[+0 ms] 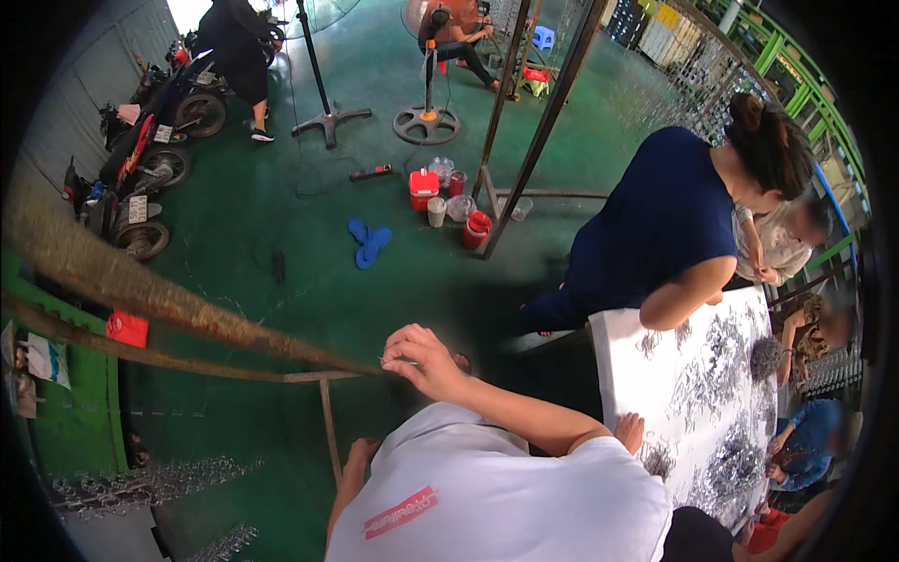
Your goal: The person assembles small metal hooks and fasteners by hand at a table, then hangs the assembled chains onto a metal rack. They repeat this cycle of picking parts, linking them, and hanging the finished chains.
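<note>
My right hand (pixel 426 361) reaches across in front of my white shirt, fingers curled and thumb and fingertips pressed together. Something thin and tiny may show at the fingertips, too small to name. Just left of it in the picture ends a rusty metal bar (pixel 281 351); whether they touch I cannot tell. My left hand (pixel 363 451) hangs low by my side, mostly hidden behind the shirt. To my right, a white-topped table (pixel 618 375) carries loose heaps of small shiny metal pieces (pixel 735 468). Another hand (pixel 629 431) lies at its edge, its owner hidden.
A co-worker in dark blue (pixel 646 206) leans over the table, with several others along its far side. Ahead are blue slippers (pixel 370 244), red jugs (pixel 423 189), standing fans (pixel 428 122) and upright metal posts (pixel 552 122). Motorbikes (pixel 140 187) line the left wall.
</note>
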Available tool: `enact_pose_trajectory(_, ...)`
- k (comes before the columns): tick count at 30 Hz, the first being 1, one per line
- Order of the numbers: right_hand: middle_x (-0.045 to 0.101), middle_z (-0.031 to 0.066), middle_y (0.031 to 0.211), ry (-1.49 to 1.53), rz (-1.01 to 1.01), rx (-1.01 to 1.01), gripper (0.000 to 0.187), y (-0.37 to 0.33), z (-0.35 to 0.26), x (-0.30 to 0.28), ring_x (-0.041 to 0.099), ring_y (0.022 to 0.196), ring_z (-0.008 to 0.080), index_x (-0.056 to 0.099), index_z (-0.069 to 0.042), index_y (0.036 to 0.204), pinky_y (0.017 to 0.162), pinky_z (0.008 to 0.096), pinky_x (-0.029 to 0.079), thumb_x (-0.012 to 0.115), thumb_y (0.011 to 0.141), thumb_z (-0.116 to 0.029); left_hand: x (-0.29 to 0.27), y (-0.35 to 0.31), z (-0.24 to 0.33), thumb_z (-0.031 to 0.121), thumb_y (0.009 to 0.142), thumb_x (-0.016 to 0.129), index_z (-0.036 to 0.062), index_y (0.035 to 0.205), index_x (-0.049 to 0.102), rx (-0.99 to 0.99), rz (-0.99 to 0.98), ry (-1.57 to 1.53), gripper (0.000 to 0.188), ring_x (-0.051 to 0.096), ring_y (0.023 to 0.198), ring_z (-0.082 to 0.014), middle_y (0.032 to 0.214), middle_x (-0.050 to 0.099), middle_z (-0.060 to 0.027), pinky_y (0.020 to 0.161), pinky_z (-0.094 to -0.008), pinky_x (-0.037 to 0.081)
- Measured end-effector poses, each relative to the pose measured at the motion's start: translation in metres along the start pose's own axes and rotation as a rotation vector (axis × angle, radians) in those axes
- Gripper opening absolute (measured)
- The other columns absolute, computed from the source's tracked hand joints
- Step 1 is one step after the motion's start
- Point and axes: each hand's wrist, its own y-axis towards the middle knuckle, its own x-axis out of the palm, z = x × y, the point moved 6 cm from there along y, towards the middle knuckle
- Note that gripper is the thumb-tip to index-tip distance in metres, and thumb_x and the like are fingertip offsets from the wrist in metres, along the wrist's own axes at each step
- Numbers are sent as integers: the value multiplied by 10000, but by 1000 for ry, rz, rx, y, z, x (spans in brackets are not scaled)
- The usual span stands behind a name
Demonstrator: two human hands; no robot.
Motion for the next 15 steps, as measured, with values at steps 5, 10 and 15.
enact_pose_trajectory(5, 575, 28, 942, -33, 16, -53, 68, 24, 14, -51, 546, 945, 223, 635, -102, 865, 854, 364, 385, 672, 810, -115, 4, 50, 49, 301, 817, 643, 73, 1042, 704, 205, 11, 184, 325, 662, 950, -342, 962, 698, -171, 818, -417, 512)
enact_pose_trajectory(10, 579, 30, 937, -122, -22, -63, 71, 44, 42, -107, 553, 935, 221, 638, -94, 861, 885, 375, 385, 681, 806, -105, 5, 135, 87, 269, 813, 635, 77, 1032, 703, -69, -34, -114, 299, 664, 940, -335, 961, 696, -165, 830, -423, 520)
enact_pose_trajectory(15, 585, 28, 943, -177, 54, -14, 84, 54, 74, -163, 553, 942, 225, 646, -92, 868, 884, 371, 393, 691, 799, -108, -26, 188, 221, 209, 754, 680, 89, 966, 719, 210, 220, 23, 247, 664, 922, -328, 948, 691, -175, 844, -418, 522)
